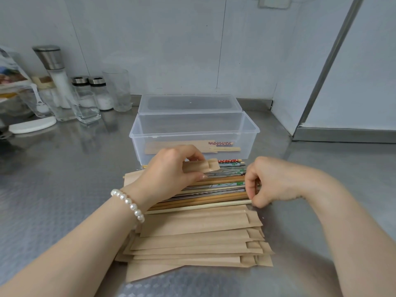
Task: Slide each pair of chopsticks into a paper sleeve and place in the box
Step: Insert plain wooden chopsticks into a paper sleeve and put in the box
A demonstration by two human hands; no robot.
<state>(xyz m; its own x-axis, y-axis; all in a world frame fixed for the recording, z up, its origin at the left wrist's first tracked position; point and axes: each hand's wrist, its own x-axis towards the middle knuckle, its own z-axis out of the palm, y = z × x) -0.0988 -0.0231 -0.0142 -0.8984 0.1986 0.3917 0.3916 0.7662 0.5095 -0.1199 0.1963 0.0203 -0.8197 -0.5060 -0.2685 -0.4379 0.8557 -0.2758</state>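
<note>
My left hand covers the near end of the paper sleeve and much of the loose chopsticks. My right hand hides their tips. I can't read the packet cut off at left.

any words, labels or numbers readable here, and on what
None can be read.
Sleeved pair in the box: a faint printed line, too small to read.
Packet at far left: colourful print, blurred.
Paper sleeves: plain, no print.
</note>
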